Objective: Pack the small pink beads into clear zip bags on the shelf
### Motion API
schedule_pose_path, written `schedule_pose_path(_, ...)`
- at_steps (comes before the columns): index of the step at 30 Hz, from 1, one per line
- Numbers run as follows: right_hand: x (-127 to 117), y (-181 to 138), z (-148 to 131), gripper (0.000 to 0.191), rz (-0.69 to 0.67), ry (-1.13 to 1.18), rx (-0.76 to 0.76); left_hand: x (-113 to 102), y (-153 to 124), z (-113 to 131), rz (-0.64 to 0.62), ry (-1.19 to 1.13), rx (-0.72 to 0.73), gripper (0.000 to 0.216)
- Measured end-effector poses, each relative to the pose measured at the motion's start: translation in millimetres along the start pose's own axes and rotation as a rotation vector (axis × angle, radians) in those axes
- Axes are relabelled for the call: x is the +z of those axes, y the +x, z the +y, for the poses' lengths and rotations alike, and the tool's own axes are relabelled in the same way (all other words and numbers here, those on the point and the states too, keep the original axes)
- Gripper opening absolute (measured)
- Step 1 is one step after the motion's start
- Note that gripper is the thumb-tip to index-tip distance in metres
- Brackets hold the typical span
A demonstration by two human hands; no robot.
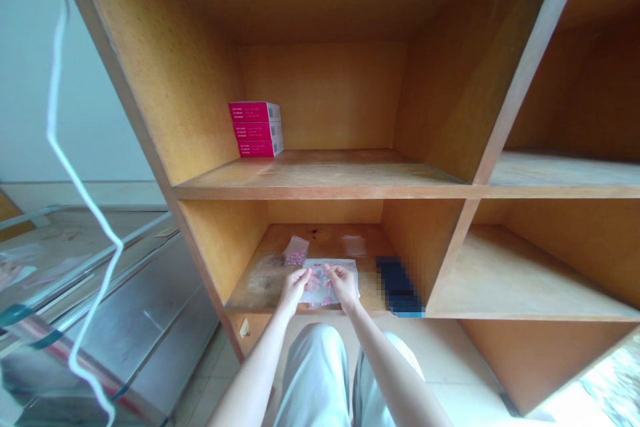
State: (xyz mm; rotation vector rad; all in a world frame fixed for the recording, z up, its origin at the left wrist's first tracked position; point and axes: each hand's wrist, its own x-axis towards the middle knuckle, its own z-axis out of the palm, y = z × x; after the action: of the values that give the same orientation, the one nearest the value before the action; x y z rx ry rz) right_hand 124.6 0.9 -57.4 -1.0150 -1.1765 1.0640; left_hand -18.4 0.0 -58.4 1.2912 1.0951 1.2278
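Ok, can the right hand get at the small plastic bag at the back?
Likely yes: the right hand pinches the larger clear bag, but nothing lies between it and the small plastic bag; it must let go first.

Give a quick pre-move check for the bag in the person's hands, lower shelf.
1. Grip: ok, left hand and right hand are both on the clear plastic bag.
2. Contents: ok, pink items show through the plastic.
3. Bag seal: cannot tell from this view.
4. Smaller pink-filled bag: cannot tell whether it touches the held bag.
5. Blurred dark object: ok, apart from both hands.
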Motion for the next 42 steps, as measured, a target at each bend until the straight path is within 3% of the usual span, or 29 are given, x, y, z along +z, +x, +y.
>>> schedule_pose_path(12,-0.7,-0.1,0.9,0.044,0.029,-0.021,-0.054,2.0,-4.9,24.8,-0.030,-0.021,-0.135,0.049)
schedule_pose_path(17,-0.2,-1.2,-4.1,0.042,0.063,-0.011,-0.052,9.9,-11.8,16.5,0.092,0.094,0.041,0.039)
schedule_pose_path(23,5.4,-5.1,-18.3,0.039,0.151,-0.031,-0.140,29.9,-26.4,5.6,0.354,0.473,0.336,0.040)
schedule_pose_path(30,12.1,-18.6,-33.6,0.025,0.112,-0.138,-0.294,46.8,-28.0,5.5,0.552,0.540,0.476,0.051)
schedule_pose_path(36,12.5,-21.4,-40.0,0.026,0.115,-0.093,-0.259,46.2,-27.9,10.0,0.589,0.625,0.539,0.048)
schedule_pose_path(42,8.2,-15.8,-38.8,0.032,0.100,-0.024,-0.194,40.0,-29.0,17.6,0.491,0.621,0.606,0.040)
